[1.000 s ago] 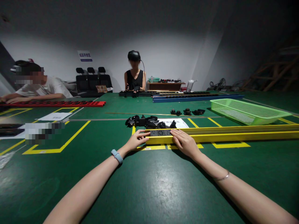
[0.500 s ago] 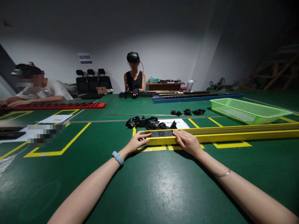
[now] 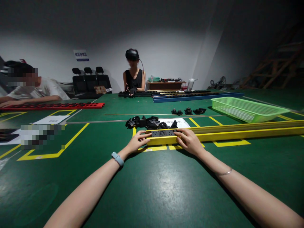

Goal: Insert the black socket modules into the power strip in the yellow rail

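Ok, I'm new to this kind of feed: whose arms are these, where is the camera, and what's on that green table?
There is no machine here. The two bare arms belong to a person wearing the camera on the head, so the single view looks forward and down over a green table. The left hand rests at the near end of a long yellow rail, and the right hand lies over the rail beside it. Between them, black socket modules sit in the rail. Neither hand closes on anything; the fingers only rest or press there. Behind lie a pile of black parts, a white sheet and a green basket. Two other people sit at the table: one opposite at a blue rail, one on the left at a red rail.
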Demonstrator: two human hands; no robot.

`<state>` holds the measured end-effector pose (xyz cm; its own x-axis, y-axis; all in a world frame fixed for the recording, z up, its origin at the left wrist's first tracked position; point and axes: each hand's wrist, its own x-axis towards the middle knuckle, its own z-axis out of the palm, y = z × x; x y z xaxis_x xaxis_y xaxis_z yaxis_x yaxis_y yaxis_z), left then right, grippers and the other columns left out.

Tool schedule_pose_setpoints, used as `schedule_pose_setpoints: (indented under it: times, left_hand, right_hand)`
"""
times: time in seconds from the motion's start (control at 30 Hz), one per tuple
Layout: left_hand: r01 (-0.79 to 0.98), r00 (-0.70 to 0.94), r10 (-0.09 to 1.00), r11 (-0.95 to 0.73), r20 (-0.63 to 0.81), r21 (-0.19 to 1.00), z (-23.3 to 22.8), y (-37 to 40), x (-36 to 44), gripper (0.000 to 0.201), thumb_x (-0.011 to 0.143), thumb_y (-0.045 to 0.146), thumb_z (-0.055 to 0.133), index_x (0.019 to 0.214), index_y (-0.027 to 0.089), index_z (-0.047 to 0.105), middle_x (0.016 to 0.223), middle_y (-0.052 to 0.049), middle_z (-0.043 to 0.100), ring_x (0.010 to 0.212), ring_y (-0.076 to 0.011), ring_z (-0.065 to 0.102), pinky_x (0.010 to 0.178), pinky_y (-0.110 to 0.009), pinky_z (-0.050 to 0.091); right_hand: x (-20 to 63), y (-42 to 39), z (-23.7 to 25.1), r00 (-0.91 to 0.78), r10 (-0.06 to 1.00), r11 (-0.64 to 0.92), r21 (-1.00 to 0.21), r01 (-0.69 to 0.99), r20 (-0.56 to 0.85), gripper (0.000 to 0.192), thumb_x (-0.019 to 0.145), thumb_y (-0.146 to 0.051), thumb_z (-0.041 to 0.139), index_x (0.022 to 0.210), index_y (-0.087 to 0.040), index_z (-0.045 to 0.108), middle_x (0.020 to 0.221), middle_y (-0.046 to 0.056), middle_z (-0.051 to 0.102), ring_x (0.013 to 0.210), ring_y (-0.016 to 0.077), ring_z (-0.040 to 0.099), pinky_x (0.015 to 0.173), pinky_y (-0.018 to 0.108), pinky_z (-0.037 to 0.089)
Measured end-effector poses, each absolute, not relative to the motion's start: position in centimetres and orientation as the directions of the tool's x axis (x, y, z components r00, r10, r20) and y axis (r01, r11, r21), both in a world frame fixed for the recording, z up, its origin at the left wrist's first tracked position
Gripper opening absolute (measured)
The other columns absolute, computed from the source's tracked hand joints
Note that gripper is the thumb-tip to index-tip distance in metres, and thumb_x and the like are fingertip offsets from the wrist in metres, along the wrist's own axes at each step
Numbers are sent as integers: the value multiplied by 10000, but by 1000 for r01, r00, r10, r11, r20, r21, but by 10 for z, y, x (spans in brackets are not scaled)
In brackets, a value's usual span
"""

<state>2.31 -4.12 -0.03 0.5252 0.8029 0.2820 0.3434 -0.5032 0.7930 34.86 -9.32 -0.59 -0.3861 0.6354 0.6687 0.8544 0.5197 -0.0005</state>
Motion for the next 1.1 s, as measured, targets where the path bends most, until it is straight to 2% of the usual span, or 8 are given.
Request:
schedule_pose_setpoints:
  times: [0.3, 0.5, 1.1]
  left_hand:
    - [313, 531, 796, -504, 292, 805, -4, -40, 23, 400, 843, 430, 580, 1202, 264, 637, 1307, -106, 457, 774, -101, 537, 813, -314, 501]
    - [347, 533, 797, -512, 284, 785, 0, -42, 23, 408, 853, 443, 559, 1219, 275, 626, 1318, -110, 454, 864, -135, 544, 851, -334, 496]
    - [381, 560, 772, -561, 300, 735, -3, -42, 23, 429, 883, 452, 504, 1264, 273, 587, 1300, -99, 434, 942, -160, 541, 909, -366, 482]
  right_hand:
    - [347, -89, -3, -362, 631, 482, 19, 876, 686, 249, 917, -302, 474, 1073, -226, 652, 1156, 106, 577, 1095, 268, 527, 931, 436, 446]
    - [342, -87, -2, -340, 619, 456, 28, 890, 708, 224, 916, -301, 476, 992, -216, 669, 1166, 109, 566, 1108, 276, 511, 935, 436, 436]
    - [349, -80, -2, -367, 571, 407, 134, 903, 734, 170, 903, -296, 525, 801, -190, 610, 1127, 114, 582, 1081, 263, 516, 907, 411, 438]
